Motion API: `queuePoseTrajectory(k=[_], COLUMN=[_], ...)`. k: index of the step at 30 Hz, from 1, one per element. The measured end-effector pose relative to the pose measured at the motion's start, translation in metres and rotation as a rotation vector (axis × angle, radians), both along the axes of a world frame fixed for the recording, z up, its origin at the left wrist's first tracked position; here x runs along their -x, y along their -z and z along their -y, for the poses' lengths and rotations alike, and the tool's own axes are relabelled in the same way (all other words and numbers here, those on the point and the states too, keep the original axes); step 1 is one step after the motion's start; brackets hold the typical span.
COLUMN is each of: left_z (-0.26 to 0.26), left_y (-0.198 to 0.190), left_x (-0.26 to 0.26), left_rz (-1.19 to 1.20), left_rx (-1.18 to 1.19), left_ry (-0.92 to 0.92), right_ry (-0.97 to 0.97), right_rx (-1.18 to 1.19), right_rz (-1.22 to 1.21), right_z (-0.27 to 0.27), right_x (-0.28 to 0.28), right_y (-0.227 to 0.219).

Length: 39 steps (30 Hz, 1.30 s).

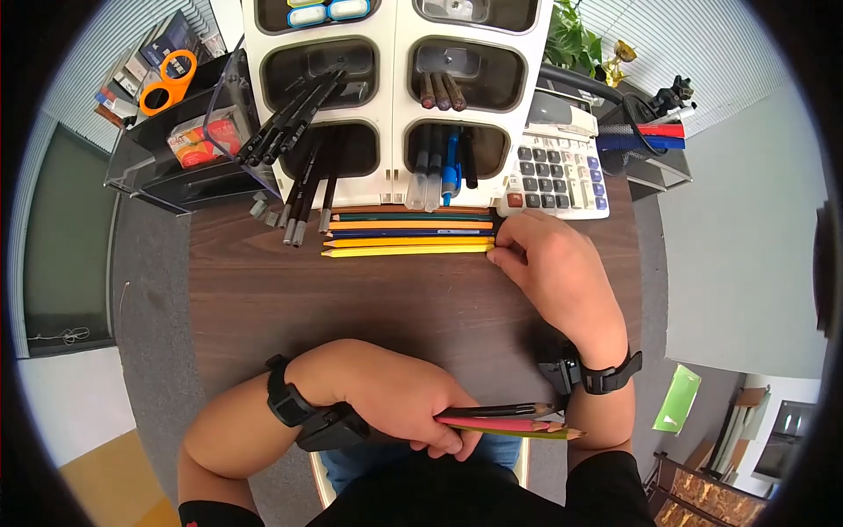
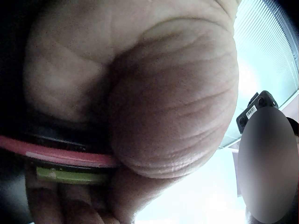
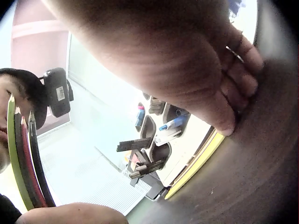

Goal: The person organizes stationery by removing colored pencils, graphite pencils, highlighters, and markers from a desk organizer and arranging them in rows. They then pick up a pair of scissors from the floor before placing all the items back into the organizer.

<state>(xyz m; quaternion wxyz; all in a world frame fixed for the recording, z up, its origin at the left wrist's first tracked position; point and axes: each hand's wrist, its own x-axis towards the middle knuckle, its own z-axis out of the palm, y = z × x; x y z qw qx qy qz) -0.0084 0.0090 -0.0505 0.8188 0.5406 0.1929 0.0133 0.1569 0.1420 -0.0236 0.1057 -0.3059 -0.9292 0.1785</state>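
Observation:
My left hand (image 1: 399,395) grips a bundle of colored pencils close to my body: a black pencil (image 1: 500,410), a pink pencil (image 1: 500,424) and an olive-green pencil (image 1: 527,431) show, tips pointing right. Its palm hides their other ends. On the table, several colored pencils lie side by side in a row, among them a dark green pencil (image 1: 413,217), an orange pencil (image 1: 413,226) and a dark blue pencil (image 1: 395,234). The thumb and forefinger of my right hand (image 1: 558,263) pinch the right end of the nearest yellow pencil (image 1: 404,251), its tip pointing left.
A white organizer (image 1: 393,105) stands behind the row, holding black pencils (image 1: 303,114), brown pencils (image 1: 442,90) and pens (image 1: 450,167). At its right is a calculator (image 1: 558,180); at its left, a dark holder (image 1: 167,176) with orange scissors (image 1: 169,83). Beneath lies the brown tabletop (image 1: 395,307).

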Motion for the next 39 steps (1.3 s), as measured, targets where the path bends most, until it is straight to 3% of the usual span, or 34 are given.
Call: queuePoseTrajectory(k=[6,19,20,21,23,24,26,27,29,33,39], left_z=[0.006,0.001,0.002,0.002,0.002,0.002,0.002,0.001,0.0,0.002,0.001], left_y=[0.005,-0.003,-0.003,-0.002,0.002,0.004,0.007,0.008,0.01,0.008,0.008], left_x=[0.0,0.001,0.001,0.0,-0.003,-0.005,-0.006,-0.006,-0.008,-0.01,-0.011], left_rz=[0.039,-0.008,0.035,0.08,0.113,0.19,0.317,0.316,0.374,0.292,0.245], left_rx=[-0.033,-0.06,-0.01,0.036,0.017,-0.044,-0.1,-0.103,-0.189,-0.132,-0.235], left_ry=[-0.076,-0.037,-0.097,-0.155,-0.246,-0.418,-0.669,-0.674,-0.767,-0.737,-0.714], right_ry=[0.014,0.03,0.039,0.112,-0.012,-0.025,-0.392,-0.399,-0.59,-0.571,-0.531], right_rx=[0.024,0.011,0.109,0.366,0.689,0.692,0.901,0.901,0.912,0.822,0.65], right_rz=[-0.038,-0.088,-0.185,-0.196,-0.273,-0.275,-0.379,-0.377,-0.313,-0.227,-0.153], right_z=[0.0,-0.003,-0.003,-0.001,-0.006,-0.007,-0.008,-0.009,-0.009,-0.005,0.0], right_x=[0.001,-0.004,-0.004,-0.005,-0.017,-0.02,-0.022,-0.019,-0.011,-0.013,-0.007], right_y=[0.002,-0.006,-0.01,-0.025,-0.034,-0.034,-0.037,-0.04,-0.046,-0.033,-0.039])
